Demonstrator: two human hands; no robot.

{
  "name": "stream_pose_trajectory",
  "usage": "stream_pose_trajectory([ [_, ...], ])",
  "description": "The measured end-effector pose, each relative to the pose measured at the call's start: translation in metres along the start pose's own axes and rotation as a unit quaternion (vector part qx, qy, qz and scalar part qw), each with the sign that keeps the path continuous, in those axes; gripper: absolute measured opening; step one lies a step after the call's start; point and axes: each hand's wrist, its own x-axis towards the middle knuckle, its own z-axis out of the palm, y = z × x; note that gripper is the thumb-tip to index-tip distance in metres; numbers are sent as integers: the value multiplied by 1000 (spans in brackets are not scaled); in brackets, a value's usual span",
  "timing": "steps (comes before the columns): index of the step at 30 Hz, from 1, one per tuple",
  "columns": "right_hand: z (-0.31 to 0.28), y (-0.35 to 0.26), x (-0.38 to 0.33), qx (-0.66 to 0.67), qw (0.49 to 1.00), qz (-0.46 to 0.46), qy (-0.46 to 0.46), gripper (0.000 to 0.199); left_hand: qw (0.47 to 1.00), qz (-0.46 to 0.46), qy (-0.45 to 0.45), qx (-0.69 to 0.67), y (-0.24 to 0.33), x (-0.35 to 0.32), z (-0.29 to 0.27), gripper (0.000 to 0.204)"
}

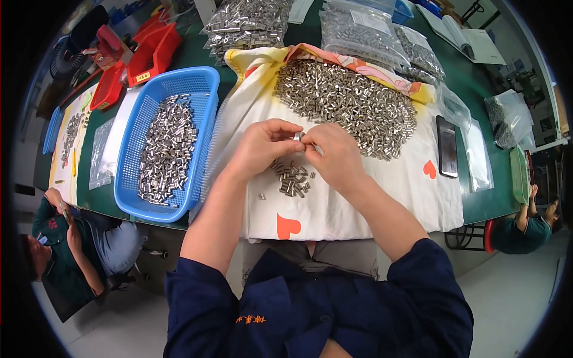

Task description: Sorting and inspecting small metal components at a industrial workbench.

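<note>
Between the fingertips of my left hand [265, 146] is a small silvery metal sleeve [298, 136], pinched by thumb and forefinger. My right hand [335, 152] meets it there, its fingers curled and pressed against the same piece or one beside it; the exact grip is hidden. Just below my hands lies a small pile of metal sleeves [292, 180] on a white cloth [250, 215] with red hearts. Beyond them spreads a large heap of similar sleeves [352, 101]. To the left, a blue perforated basket [206, 89] holds many more.
Bags of metal parts [248, 24] and further clear bags [364, 33] stand at the back. A phone [446, 146] lies on the right. Red bins [152, 56] are at the back left. One person [77, 238] sits at left, another [525, 230] at right.
</note>
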Motion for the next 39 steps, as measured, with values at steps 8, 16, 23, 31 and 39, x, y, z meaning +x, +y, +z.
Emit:
stream_pose_trajectory([
  [8, -16, 5, 9, 186, 948, 227, -124, 10, 998, -33, -48, -2, 11, -3, -2, 28],
  [16, -11, 47, 7, -118, 990, 68, -23, 7, 992, -62, -106, 33, 10, -5, -6, 26],
  [23, 0, 37, 8, -203, 976, 49, -54, 5, 994, -66, -85, 22, 12, -3, -5, 27],
  [31, -11, 20, 5, -4, 983, 155, -95, 6, 998, -37, -45, -15, 7, -2, -6, 29],
  [39, -12, 1, 6, 154, 969, 171, -94, 7, 999, -15, -31, -15, 7, -1, -4, 29],
])
